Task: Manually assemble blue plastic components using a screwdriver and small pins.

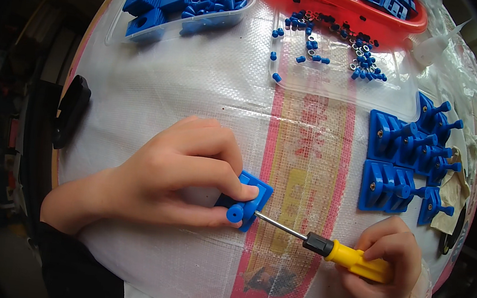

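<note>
My left hand (181,172) grips a blue plastic part (249,199), a square plate with a round peg, just above the white woven sheet (163,94). My right hand (388,269) holds a screwdriver (332,250) by its yellow handle. The metal shaft points left and its tip meets the blue part beside the peg.
Assembled blue parts (408,167) lie in rows at the right. A clear tray (338,84) holds small blue pegs and metal nuts. Another clear tray (177,9) at the back left holds blue blocks. A red bin (380,15) stands at the back. A black object (71,111) sits at the left edge.
</note>
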Demonstrator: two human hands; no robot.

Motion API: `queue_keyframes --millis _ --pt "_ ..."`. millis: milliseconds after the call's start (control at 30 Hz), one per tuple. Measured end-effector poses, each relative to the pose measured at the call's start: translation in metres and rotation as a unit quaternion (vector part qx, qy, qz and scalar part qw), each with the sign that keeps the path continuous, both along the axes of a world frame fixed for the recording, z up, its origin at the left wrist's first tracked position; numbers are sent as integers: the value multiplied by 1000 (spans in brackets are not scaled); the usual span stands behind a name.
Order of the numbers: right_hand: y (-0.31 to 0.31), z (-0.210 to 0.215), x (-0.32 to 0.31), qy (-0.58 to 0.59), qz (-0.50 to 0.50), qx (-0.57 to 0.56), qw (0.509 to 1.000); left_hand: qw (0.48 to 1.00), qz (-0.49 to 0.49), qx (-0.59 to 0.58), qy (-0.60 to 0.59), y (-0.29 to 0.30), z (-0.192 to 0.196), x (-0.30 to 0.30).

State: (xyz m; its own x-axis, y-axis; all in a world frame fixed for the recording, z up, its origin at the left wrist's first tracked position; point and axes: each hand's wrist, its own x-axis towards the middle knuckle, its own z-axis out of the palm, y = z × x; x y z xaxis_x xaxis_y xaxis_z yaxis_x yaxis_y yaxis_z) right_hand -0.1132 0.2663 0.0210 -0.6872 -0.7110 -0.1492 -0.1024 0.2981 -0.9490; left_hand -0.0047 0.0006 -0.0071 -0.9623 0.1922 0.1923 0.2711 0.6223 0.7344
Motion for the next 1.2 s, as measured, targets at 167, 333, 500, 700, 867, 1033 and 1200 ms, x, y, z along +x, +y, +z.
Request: queue_keyframes --millis 167,333,500,700,867,1033,1200 --pt "-2 0 -12 237 142 18 961 1000 1 -10 -2 -1 1 2" --pt "1 -1 -12 254 130 18 958 1000 2 -9 -1 -1 0 2" --pt "2 -1 -10 285 103 34 952 1000 6 -3 0 -1 -1 2" --pt "3 -2 -10 257 81 25 963 1000 6 -7 -1 -1 1 2" --pt "2 -1 -14 221 108 30 969 1000 5 -6 -3 -1 0 2" --pt "1 -9 -14 198 105 1 975 1000 2 -10 -3 -2 1 2" --pt "0 -5 -12 195 105 14 975 1000 2 -10 0 -2 1 2"
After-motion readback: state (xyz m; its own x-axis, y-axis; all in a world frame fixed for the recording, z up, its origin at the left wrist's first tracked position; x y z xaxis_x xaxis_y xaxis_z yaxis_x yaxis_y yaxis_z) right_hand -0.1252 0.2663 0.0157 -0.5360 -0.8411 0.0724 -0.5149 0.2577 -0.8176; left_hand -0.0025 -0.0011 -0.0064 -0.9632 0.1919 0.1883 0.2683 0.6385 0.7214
